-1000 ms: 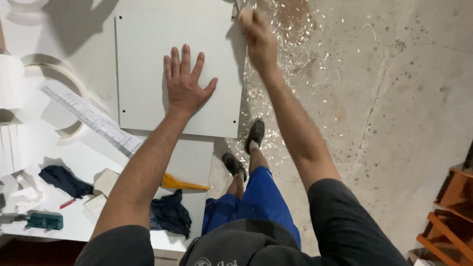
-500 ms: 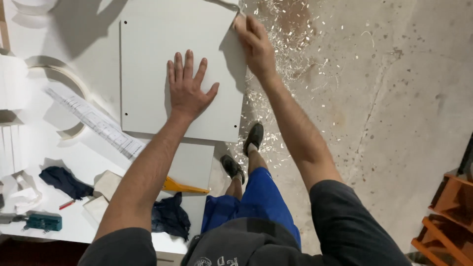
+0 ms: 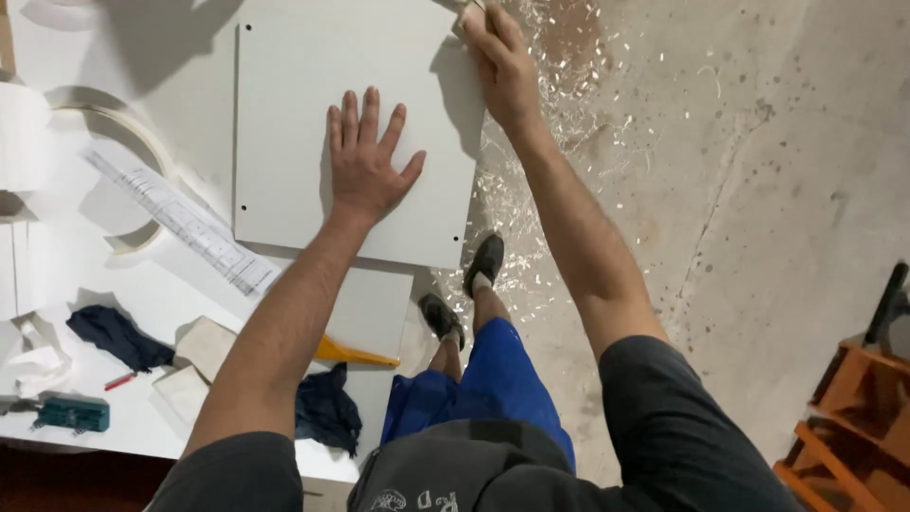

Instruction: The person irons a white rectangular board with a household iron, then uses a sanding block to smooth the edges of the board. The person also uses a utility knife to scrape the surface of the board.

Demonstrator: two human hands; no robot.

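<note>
A white rectangular panel [image 3: 294, 104] with small corner holes lies flat on the white worktable [image 3: 114, 284]. My left hand [image 3: 365, 161] presses flat on the panel's middle, fingers spread. My right hand [image 3: 502, 66] is at the panel's far right edge, closed around a small pale block [image 3: 467, 17] held against that edge. Most of the block is hidden by my fingers.
On the table lie a printed paper strip [image 3: 185, 223], a tape roll [image 3: 104, 175], dark rags [image 3: 118, 337], a yellow wedge-shaped tool [image 3: 355, 356], pale blocks [image 3: 204, 346] and a green tool [image 3: 71, 414]. Shavings [image 3: 531, 180] litter the concrete floor. An orange wooden frame [image 3: 848, 427] stands at lower right.
My right hand slid toward me along the panel's right edge, then back up toward the far corner. My left hand stayed pressed on the panel.
</note>
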